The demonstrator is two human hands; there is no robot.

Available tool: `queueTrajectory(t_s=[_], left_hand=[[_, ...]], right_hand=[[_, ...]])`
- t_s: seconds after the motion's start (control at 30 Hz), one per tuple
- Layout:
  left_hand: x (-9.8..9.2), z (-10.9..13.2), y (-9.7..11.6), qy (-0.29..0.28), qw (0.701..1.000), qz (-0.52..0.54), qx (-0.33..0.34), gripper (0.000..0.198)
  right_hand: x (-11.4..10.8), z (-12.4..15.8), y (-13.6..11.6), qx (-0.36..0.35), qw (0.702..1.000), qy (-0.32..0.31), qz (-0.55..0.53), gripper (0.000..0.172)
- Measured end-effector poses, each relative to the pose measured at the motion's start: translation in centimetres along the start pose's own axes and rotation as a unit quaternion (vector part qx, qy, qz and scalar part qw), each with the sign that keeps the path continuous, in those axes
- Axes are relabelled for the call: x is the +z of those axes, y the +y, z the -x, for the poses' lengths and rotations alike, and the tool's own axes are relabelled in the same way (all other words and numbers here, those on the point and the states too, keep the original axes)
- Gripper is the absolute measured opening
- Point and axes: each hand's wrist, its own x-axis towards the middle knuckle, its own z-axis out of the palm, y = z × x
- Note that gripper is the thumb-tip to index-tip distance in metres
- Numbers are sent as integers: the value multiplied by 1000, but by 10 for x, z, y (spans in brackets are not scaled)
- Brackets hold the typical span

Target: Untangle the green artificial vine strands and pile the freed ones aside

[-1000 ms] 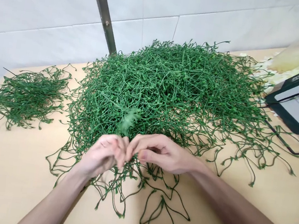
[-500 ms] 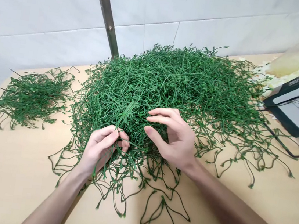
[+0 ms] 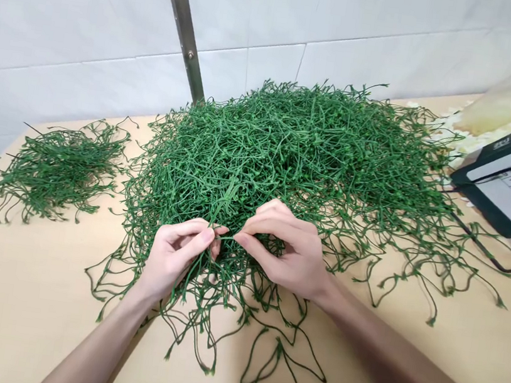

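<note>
Near front edge of surface [image 3: 9, 284]: left hand [image 3: 175, 251], right hand [image 3: 292, 247] pinched on stem [image 3: 228, 238].
Its ends lost against pile [image 3: 301, 134]; bag [image 3: 496, 203] cut off.

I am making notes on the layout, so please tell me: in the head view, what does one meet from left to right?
Small pile of green stems, left hand, right hand, dark panel with a white label.
</note>
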Motion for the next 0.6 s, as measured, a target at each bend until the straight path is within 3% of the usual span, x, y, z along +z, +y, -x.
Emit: queueTrajectory(t_s=[0.17, 0.4, 0.6], left_hand=[[2, -2, -2, 31, 999, 37, -10, 16], [4, -1, 1, 37, 998, 48, -14, 18], [5, -2, 2, 60, 998, -19, -8, 22]], right_hand=[[-2, 1, 0, 23, 1000, -4, 4, 7], [1, 3, 1, -21, 999, -30, -7, 7], [2, 7, 2, -56, 995, -64, 60, 19]])
